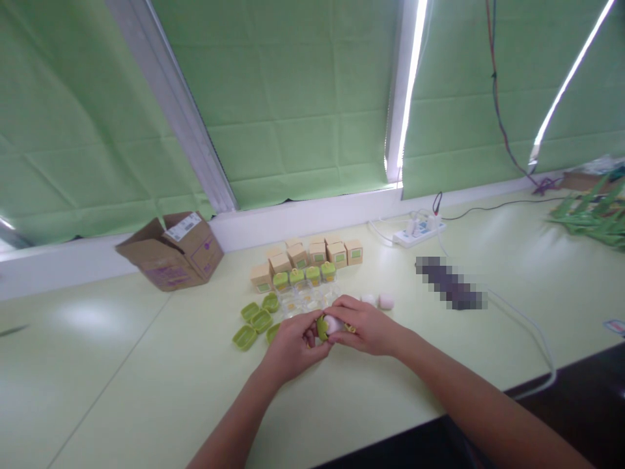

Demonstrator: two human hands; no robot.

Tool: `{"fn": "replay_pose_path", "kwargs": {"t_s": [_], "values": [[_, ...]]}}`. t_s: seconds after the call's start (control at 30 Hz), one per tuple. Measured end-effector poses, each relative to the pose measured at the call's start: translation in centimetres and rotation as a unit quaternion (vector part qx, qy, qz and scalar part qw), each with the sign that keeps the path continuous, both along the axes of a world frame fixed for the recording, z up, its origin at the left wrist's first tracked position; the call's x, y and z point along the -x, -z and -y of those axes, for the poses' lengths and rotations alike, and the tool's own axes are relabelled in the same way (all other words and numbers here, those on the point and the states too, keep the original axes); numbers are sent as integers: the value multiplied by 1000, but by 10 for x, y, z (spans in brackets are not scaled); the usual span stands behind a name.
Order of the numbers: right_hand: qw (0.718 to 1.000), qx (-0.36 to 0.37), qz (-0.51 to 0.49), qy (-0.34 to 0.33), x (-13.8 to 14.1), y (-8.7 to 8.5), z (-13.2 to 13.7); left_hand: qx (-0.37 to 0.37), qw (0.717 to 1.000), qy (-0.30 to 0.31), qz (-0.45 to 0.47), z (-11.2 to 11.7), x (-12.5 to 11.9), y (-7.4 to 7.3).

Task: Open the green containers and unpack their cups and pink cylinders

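My left hand (pixel 295 342) pinches a small green cup-like lid (pixel 321 327) above the table. Fingers of my right hand (pixel 364 326) close around a pale pink, rounded piece (pixel 334 324), whose end meets the green lid. A small yellow loop shows under the right fingers. Left of my hands lie several empty green lids (pixel 245 337). Just behind them stand clear plastic cups (pixel 307 299) with yellow bits. A row of green-topped containers (pixel 313 276) with yellow loops stands farther back. Beside my right hand, a pink piece (pixel 386 301) and a whitish one (pixel 369 299) rest on the table.
Small cardboard boxes (pixel 336 254) are grouped at the back. An opened carton (pixel 176 251) sits to the left by the wall. A power strip (pixel 418 232) with cables, a blurred-out dark object (pixel 449 283) and green strips (pixel 593 212) are on the right.
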State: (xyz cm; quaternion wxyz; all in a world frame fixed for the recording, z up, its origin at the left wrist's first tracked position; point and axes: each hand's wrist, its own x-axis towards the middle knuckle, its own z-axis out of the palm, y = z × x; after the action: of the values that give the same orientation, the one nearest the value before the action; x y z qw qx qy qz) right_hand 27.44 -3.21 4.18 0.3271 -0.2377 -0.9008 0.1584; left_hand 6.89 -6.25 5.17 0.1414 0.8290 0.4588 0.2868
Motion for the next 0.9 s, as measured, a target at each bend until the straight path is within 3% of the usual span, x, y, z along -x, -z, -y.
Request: {"fn": "replay_pose_path", "kwargs": {"t_s": [0.6, 0.9], "values": [[999, 47, -19, 17, -2, -2, 1, -5, 1000, -14, 9, 0, -1, -2], [988, 45, -69, 130, -19, -10, -7, 12, 1000, -11, 3, 2, 2, -3]]}}
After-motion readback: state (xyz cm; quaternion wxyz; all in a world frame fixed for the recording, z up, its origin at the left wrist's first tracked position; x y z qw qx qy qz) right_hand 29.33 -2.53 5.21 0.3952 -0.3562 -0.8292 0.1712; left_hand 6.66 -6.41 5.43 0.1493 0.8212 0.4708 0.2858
